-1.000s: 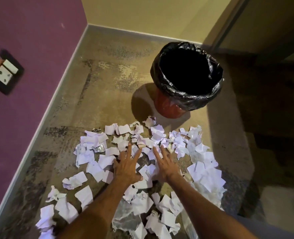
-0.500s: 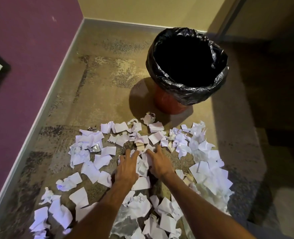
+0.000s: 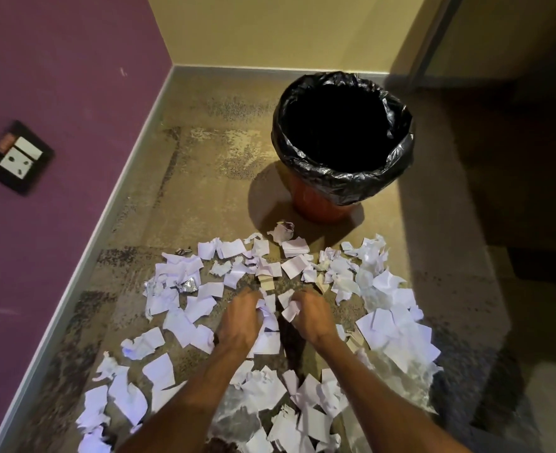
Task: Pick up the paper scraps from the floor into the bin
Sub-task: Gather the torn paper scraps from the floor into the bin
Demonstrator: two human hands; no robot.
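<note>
A brown floor (image 3: 204, 178) is meeting a purple wall (image 3: 57, 76) in a corner. White paper scraps (image 3: 390, 328) are lying all over the floor. The left hand (image 3: 242, 317) and the right hand (image 3: 309, 313) are sitting side by side, each one curling tight around some scraps. The bin (image 3: 343, 178), with its black bag, is standing just past the pile.

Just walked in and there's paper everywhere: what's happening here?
A person is clearing torn paper scraps off the floor. The left hand and right hand are both down in the middle of the mess, fingers curled around a few scraps each. The bin, lined with a black bag, stands open just beyond the pile. Most of the paper lies scattered on the floor.
</note>
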